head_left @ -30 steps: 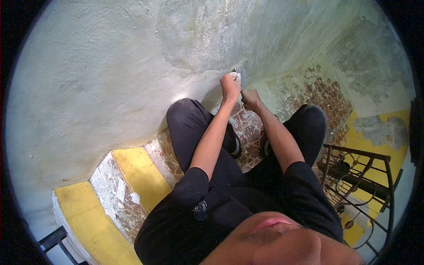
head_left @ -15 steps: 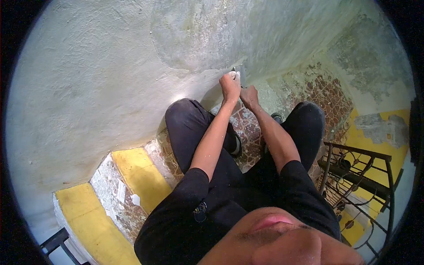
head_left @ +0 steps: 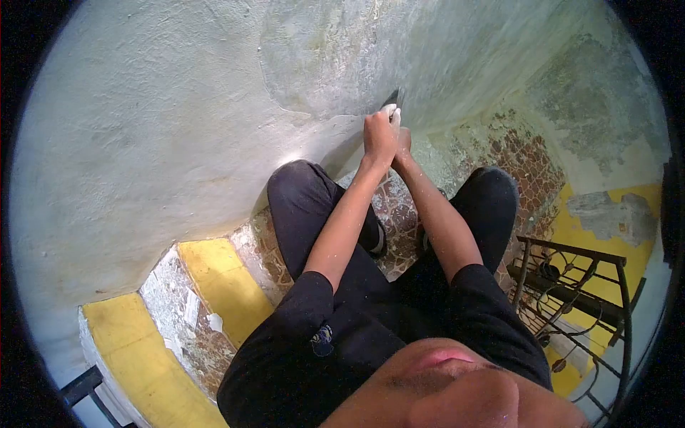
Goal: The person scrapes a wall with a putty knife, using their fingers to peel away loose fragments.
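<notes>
Both of my hands are together at the wall, in the upper middle of the view. My left hand is closed around a scraper, with white dust on its fingertips. The thin metal blade points up and meets the wall, seen nearly edge-on. Just behind and to the right, my right hand is closed on the same tool, partly covered by the left. The handle is hidden in my fists. Around the blade the wall shows a bare grey patch with a ragged paint edge.
Below my hands, between my bent knees, lies a worn brown patterned tile floor. Yellow-edged steps with white paint flakes descend at left. A black metal railing stands at right, near a peeling yellow wall section.
The scraper has moved a little up the wall, and its blade has turned from broad side to edge-on. My hands have drawn closer together, the right now partly behind the left.
</notes>
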A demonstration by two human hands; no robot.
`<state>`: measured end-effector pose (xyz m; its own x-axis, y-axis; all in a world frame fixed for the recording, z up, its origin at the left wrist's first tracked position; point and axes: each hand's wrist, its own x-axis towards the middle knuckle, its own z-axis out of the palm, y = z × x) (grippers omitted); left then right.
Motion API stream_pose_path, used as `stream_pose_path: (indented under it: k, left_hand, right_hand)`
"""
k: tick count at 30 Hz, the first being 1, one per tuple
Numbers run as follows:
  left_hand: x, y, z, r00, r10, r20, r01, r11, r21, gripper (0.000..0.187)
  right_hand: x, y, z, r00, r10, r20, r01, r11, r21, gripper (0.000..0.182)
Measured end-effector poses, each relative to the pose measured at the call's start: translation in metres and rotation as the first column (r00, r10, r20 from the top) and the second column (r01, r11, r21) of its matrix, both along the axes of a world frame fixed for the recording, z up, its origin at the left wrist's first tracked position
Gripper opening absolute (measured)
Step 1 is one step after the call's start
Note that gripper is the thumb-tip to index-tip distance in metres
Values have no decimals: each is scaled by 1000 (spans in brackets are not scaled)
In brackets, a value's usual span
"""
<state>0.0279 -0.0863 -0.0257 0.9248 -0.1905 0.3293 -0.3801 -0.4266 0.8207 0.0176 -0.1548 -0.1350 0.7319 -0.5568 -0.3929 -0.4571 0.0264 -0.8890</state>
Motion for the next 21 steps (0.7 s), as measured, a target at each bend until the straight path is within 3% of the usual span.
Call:
stream_pose_path:
  k: [4, 6, 9, 12, 21]
  left_hand:
    - [-11, 2, -11, 997, -38, -60, 41, 998, 54, 24]
    - [-15, 1, -16, 997, -46, -61, 51, 995, 88, 23]
    - [-13, 2, -30, 996, -36, -85, 41, 997, 66, 23]
    - [-7, 6, -40, 994, 15, -111, -12, 1000, 29, 24]
    - [-1, 15, -51, 985, 158, -75, -155, 987, 42, 24]
  right_hand:
    - [-20, -8, -6, 998, 48, -48, -52, 995, -84, 54]
    - [-27, -19, -41, 983, 163, -82, -179, 950, -255, 58]
    - [-48, -12, 15, 984, 52, -173, -88, 975, -205, 61]
    - [-45, -14, 3, 952, 121, -280, -197, 945, -261, 62]
    - [-47, 6, 28, 959, 133, -249, -196, 948, -250, 66]
